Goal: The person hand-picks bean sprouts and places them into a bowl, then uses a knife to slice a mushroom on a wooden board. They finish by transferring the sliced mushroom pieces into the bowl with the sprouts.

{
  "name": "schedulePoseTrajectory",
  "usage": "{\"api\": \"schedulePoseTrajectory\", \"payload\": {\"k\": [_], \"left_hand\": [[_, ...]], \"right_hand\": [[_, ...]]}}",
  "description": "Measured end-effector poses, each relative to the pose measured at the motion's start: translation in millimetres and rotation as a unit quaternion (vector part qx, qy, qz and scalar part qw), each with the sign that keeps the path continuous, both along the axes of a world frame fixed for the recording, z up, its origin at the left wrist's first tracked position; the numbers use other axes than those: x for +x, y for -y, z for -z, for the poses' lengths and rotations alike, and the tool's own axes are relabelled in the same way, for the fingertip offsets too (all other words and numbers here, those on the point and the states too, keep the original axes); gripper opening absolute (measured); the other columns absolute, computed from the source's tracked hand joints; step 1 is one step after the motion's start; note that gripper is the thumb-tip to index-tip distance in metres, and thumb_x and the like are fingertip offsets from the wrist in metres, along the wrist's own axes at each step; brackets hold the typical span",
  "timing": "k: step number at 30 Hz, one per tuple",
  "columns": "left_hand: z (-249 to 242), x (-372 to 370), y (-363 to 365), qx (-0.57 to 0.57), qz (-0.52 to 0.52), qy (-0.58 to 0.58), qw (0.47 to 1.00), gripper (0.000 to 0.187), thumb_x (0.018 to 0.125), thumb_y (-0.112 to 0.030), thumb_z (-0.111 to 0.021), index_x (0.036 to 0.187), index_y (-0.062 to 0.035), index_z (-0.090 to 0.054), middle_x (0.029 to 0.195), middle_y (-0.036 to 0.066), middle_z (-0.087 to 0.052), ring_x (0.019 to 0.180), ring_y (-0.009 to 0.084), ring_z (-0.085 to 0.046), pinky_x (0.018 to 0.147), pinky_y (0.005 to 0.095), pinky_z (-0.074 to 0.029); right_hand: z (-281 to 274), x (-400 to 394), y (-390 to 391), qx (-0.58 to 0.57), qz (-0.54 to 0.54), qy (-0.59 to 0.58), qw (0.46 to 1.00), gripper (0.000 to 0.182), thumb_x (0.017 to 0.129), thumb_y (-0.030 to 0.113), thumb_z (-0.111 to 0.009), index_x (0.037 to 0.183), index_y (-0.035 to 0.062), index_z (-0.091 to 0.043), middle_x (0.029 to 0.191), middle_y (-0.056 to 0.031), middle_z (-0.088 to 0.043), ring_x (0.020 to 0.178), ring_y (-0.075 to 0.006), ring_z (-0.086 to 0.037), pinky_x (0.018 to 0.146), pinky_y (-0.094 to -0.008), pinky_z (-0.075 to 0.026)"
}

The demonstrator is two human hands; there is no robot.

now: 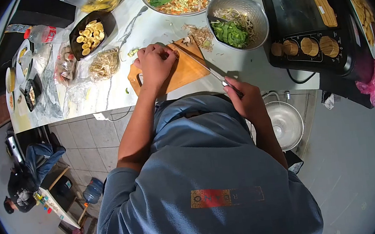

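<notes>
My right hand (pixel 246 98) grips the handle of a long kitchen knife (pixel 199 62). The blade slants up and left across the wooden cutting board (pixel 185 75), its tip at the board's far side. On the board's left part rests my left hand (pixel 157 64), fingers curled together near the blade; whatever they hold is hidden beneath them. Brownish shreds and peelings (pixel 199 36) lie at the board's far right edge. Just beyond them stands a metal bowl (pixel 261 23) with chopped greens (pixel 233 34) and bean sprouts (pixel 246 17).
Behind the board is a large pan (pixel 171 13) of diced vegetables. Leftward are a black bowl (pixel 76 33) of banana slices, bagged bean sprouts (pixel 105 65) and a plastic bottle (pixel 42 34). A black electric griddle (pixel 288 6) stands right. Another person (pixel 23 184) is at far left.
</notes>
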State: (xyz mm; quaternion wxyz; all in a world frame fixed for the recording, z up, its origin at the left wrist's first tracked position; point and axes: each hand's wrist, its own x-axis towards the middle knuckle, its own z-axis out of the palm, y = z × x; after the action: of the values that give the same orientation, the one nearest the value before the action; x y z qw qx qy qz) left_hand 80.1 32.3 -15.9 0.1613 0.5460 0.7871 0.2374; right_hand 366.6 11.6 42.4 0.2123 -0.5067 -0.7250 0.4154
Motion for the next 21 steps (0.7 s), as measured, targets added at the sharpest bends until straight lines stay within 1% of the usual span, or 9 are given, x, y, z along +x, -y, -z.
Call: {"api": "schedulePoseTrajectory", "payload": {"k": [2,4,7,11,15,17,19,20,21], "left_hand": [[-1.9,0.4,0.1,-0.003,0.000,-0.001,1.000,0.016,0.078,-0.033,-0.077,0.082,-0.0175,-0.077,0.097,0.001,-0.068,0.107,0.0297,-0.051,0.089,0.0450,-0.032],[-2.0,0.4,-0.6,-0.004,-0.001,0.001,1.000,0.017,0.078,-0.034,-0.077,0.082,-0.0175,-0.077,0.097,0.001,-0.068,0.107,0.0297,-0.051,0.089,0.0450,-0.032],[-2.1,-0.1,-0.1,-0.003,0.002,0.000,1.000,0.017,0.079,-0.035,-0.077,0.082,-0.0175,-0.078,0.097,0.002,-0.068,0.107,0.0298,-0.051,0.089,0.0450,-0.032],[-3.2,-0.7,-0.2,-0.010,0.005,-0.004,1.000,0.019,0.079,-0.036,-0.077,0.082,-0.0176,-0.078,0.097,0.002,-0.068,0.106,0.0293,-0.051,0.089,0.0449,-0.032],[-3.9,0.0,2.0,0.000,0.001,-0.007,1.000,0.019,0.079,-0.036,-0.077,0.081,-0.0175,-0.078,0.098,0.002,-0.068,0.106,0.0289,-0.051,0.089,0.0447,-0.032],[-5.0,0.7,1.3,0.012,0.011,0.005,1.000,0.012,0.077,-0.027,-0.077,0.082,-0.0169,-0.077,0.098,0.000,-0.067,0.107,0.0294,-0.050,0.090,0.0468,-0.030],[-5.5,1.2,2.6,0.017,0.016,0.005,1.000,0.011,0.077,-0.026,-0.076,0.083,-0.0168,-0.076,0.099,0.000,-0.067,0.107,0.0294,-0.050,0.090,0.0467,-0.030],[-5.5,0.7,3.8,0.020,0.021,0.003,1.000,0.011,0.077,-0.026,-0.076,0.083,-0.0168,-0.076,0.099,0.000,-0.067,0.108,0.0295,-0.050,0.091,0.0467,-0.030],[-4.7,-0.2,5.1,0.019,0.020,0.002,1.000,0.011,0.077,-0.026,-0.076,0.083,-0.0168,-0.076,0.099,0.000,-0.067,0.108,0.0295,-0.050,0.091,0.0467,-0.030]], "right_hand": [[1.2,0.5,0.6,0.013,0.000,-0.005,1.000,0.030,0.093,0.013,-0.069,0.120,0.0014,-0.070,0.088,-0.0187,-0.073,0.075,-0.0214,-0.071,0.070,-0.0315,-0.053],[-2.0,-0.5,-0.1,0.008,-0.013,0.049,0.999,0.030,0.092,0.013,-0.069,0.120,0.0017,-0.070,0.089,-0.0204,-0.072,0.077,-0.0254,-0.072,0.072,-0.0328,-0.053],[-1.1,-5.6,3.6,0.027,-0.003,0.056,0.998,0.029,0.093,0.014,-0.069,0.120,0.0021,-0.070,0.087,-0.0207,-0.071,0.076,-0.0279,-0.071,0.072,-0.0339,-0.053],[5.6,-3.7,6.9,0.070,-0.017,0.069,0.995,0.029,0.093,0.014,-0.068,0.119,0.0024,-0.071,0.086,-0.0204,-0.071,0.075,-0.0281,-0.071,0.069,-0.0349,-0.053],[-1.0,-0.1,10.7,0.079,0.022,0.053,0.995,0.028,0.093,0.013,-0.068,0.119,0.0022,-0.071,0.082,-0.0183,-0.070,0.068,-0.0251,-0.068,0.064,-0.0334,-0.051],[-5.7,0.7,8.9,0.072,0.036,0.057,0.995,0.028,0.093,0.012,-0.068,0.119,0.0021,-0.070,0.082,-0.0176,-0.070,0.066,-0.0233,-0.067,0.063,-0.0326,-0.051],[-7.1,1.1,7.0,0.037,0.051,0.050,0.997,0.028,0.093,0.012,-0.069,0.119,0.0020,-0.070,0.081,-0.0163,-0.070,0.065,-0.0200,-0.065,0.062,-0.0321,-0.050],[-8.9,-0.7,6.1,0.036,0.051,0.049,0.997,0.028,0.093,0.012,-0.069,0.119,0.0020,-0.070,0.081,-0.0163,-0.070,0.065,-0.0200,-0.065,0.062,-0.0321,-0.050],[-10.8,-4.0,5.2,0.025,0.045,0.021,0.998,0.028,0.093,0.012,-0.069,0.119,0.0019,-0.070,0.082,-0.0160,-0.071,0.066,-0.0189,-0.066,0.063,-0.0317,-0.050]]}}
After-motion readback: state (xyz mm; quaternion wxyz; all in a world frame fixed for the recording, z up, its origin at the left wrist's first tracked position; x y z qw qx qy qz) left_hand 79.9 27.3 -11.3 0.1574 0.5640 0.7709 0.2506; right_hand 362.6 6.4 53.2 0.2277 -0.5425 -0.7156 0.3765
